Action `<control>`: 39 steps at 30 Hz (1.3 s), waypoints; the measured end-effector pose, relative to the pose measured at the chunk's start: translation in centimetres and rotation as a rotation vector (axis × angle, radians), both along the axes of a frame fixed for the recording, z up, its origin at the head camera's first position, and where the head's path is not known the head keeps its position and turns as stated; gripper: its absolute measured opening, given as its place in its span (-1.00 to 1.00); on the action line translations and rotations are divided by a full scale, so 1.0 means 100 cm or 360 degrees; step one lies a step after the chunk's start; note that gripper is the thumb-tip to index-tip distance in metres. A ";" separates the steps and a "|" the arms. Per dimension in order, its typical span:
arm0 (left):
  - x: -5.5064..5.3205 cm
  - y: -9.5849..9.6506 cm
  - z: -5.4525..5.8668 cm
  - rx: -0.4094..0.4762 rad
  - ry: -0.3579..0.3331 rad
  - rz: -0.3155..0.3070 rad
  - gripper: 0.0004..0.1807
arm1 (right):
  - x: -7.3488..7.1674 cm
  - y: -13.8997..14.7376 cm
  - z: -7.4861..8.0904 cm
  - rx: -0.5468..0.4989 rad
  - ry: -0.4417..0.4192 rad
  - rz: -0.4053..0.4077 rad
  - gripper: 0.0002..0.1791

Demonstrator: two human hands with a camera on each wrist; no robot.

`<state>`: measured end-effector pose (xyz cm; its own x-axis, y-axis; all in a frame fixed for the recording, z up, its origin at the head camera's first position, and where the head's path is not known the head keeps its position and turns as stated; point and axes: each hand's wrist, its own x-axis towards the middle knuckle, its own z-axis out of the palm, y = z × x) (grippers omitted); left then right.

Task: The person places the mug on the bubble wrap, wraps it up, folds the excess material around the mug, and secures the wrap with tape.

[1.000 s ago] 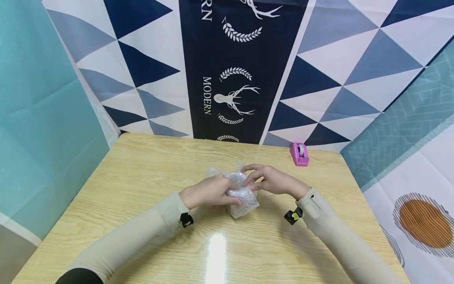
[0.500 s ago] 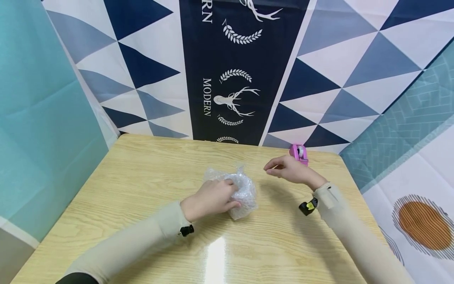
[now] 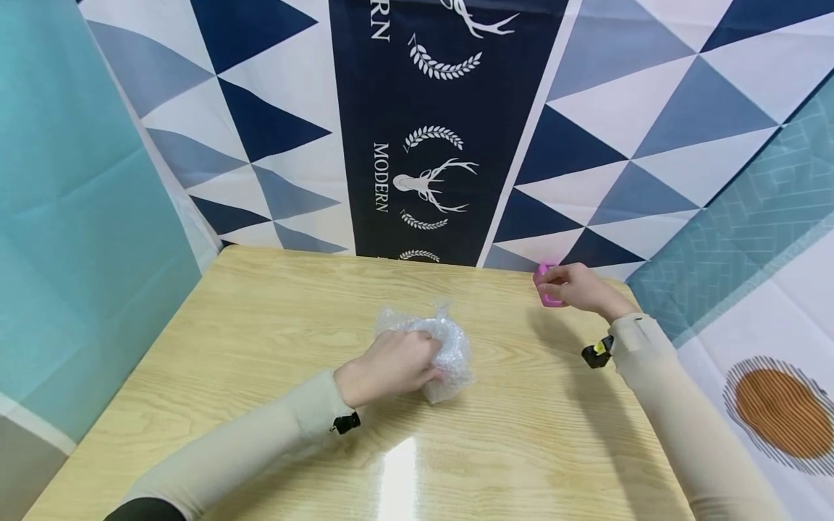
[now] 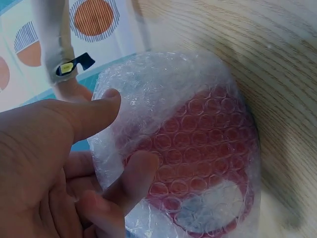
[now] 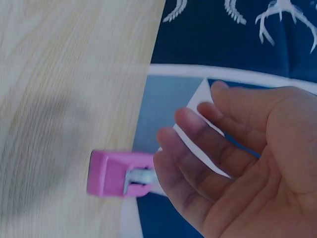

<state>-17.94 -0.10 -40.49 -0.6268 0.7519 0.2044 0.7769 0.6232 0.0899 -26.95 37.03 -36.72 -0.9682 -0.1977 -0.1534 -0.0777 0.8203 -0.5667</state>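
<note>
A bundle in clear bubble wrap (image 3: pixel 451 347) sits on the table. In the left wrist view, something dark red with a pale oval patch shows through the bubble wrap (image 4: pixel 198 144); its kind is hidden. My left hand (image 3: pixel 394 365) holds the bundle at its left side, thumb (image 4: pixel 101 111) and curled fingers against the wrap. My right hand (image 3: pixel 580 288) is over the pink tape dispenser (image 3: pixel 546 293) at the back right. In the right wrist view, its loosely bent fingers hold nothing, and the tape dispenser (image 5: pixel 119 173) lies just beyond them.
The wooden table (image 3: pixel 274 304) ends at a patterned cloth backdrop (image 3: pixel 417 130). More cloth hangs at the left (image 3: pixel 91 188) and right. Bright glare (image 3: pixel 399 477) lies on the tabletop near the front.
My right hand has left the bubble wrap and travelled right and back to the tape dispenser. My left hand has stayed at the bundle.
</note>
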 end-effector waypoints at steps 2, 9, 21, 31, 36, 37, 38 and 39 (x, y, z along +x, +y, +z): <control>0.000 0.000 0.000 0.0006 -0.0040 0.0006 -0.64 | -0.004 0.006 -0.002 0.0035 -0.0002 -0.0054 -0.57; -0.002 0.002 0.003 -0.0003 -0.0224 0.0044 -0.67 | -0.022 0.029 -0.013 0.0076 -0.0047 -0.0255 -0.51; -0.003 0.006 0.004 -0.0018 -0.0356 0.0096 -0.66 | -0.033 0.041 -0.032 0.0113 -0.0193 -0.0437 -0.51; -0.005 0.005 0.006 0.0001 -0.0383 0.0089 -0.66 | -0.040 0.044 -0.044 0.0138 -0.0228 -0.0475 -0.59; -0.006 0.004 0.006 -0.0017 -0.0381 0.0098 -0.68 | -0.042 0.045 -0.048 0.0127 -0.0215 -0.0452 -0.65; -0.006 0.004 0.005 -0.0026 -0.0379 0.0102 -0.68 | -0.042 0.045 -0.048 0.0126 -0.0207 -0.0453 -0.67; -0.006 0.004 0.005 -0.0035 -0.0371 0.0104 -0.68 | -0.043 0.045 -0.049 0.0128 -0.0196 -0.0457 -0.68; -0.006 0.004 0.005 -0.0045 -0.0362 0.0107 -0.68 | -0.043 0.045 -0.049 0.0126 -0.0186 -0.0460 -0.69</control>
<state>-18.55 0.33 -39.98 -0.7030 0.7105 0.0316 0.6954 0.6774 0.2398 -31.22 41.52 -41.59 -0.9575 0.0999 -0.2707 0.2267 0.8407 -0.4917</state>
